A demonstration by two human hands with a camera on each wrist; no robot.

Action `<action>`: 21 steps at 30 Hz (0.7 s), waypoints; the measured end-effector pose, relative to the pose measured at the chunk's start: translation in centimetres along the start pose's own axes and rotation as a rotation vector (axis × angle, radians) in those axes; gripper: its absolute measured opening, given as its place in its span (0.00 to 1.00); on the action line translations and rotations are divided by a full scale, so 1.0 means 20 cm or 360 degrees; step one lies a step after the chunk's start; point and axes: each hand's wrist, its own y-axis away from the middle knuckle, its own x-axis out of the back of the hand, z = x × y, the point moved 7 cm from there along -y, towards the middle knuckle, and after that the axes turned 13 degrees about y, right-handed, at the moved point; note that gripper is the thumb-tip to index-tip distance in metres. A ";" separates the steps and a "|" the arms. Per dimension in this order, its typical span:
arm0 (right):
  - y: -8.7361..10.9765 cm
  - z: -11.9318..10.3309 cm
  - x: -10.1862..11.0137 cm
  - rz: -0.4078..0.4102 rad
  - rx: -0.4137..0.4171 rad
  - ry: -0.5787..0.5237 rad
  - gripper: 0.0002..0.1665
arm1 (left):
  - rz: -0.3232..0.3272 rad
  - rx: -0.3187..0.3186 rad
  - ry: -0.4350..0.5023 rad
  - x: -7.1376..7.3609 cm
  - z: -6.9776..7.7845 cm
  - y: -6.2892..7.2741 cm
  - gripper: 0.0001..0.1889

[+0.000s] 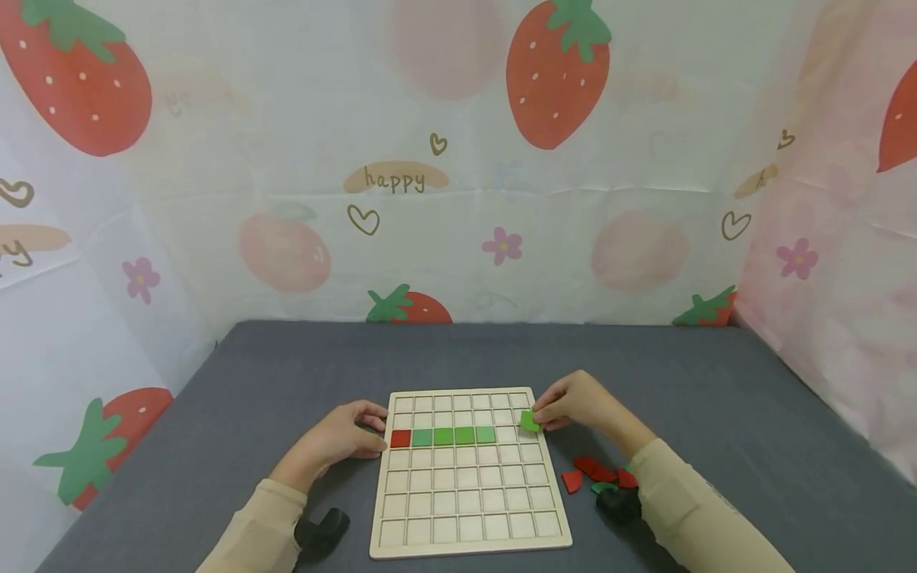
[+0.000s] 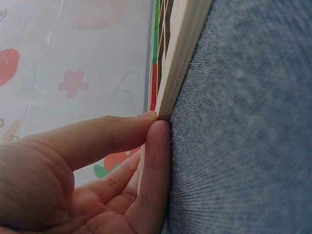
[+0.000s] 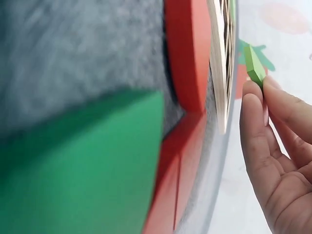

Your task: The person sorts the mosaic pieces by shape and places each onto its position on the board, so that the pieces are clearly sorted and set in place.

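A wooden grid board (image 1: 461, 503) lies flat, its third row from the far edge starting with a red square tile (image 1: 400, 438), then several green square tiles (image 1: 443, 436). At the board's left edge my left hand (image 1: 333, 442) holds it; the thumb and a fingertip meet the rim beside the red tile in the left wrist view. My right hand (image 1: 576, 404) pinches a light green tile (image 3: 254, 65) between thumb and fingers, tilted over the right end of that row. Part of this tile is hidden by the fingertips.
Right of the board, red pieces (image 1: 589, 466) and green pieces (image 3: 87, 170) lie loose by the right forearm. A dark grey cloth (image 1: 301, 358) covers the table. White curtains (image 1: 458, 263) with strawberry prints stand behind and at both sides. Black devices (image 1: 324, 532) sit at the wrists.
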 end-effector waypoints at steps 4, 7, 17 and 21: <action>0.00 -0.02 -0.02 -0.0035 0.0013 -0.0015 0.09 | -0.0004 0.0002 0.0004 0.00 0.00 0.00 0.28; -0.01 -0.03 -0.04 -0.0054 0.0011 -0.0015 0.08 | -0.0004 0.0003 0.0004 0.00 0.01 0.00 0.28; -0.06 -0.06 -0.08 -0.0069 -0.0011 -0.0004 0.06 | 0.0001 0.0002 0.0013 0.00 0.00 -0.01 0.28; -0.06 -0.08 -0.10 -0.0080 -0.0007 0.0002 0.06 | 0.0009 0.0005 0.0005 0.00 -0.01 -0.02 0.28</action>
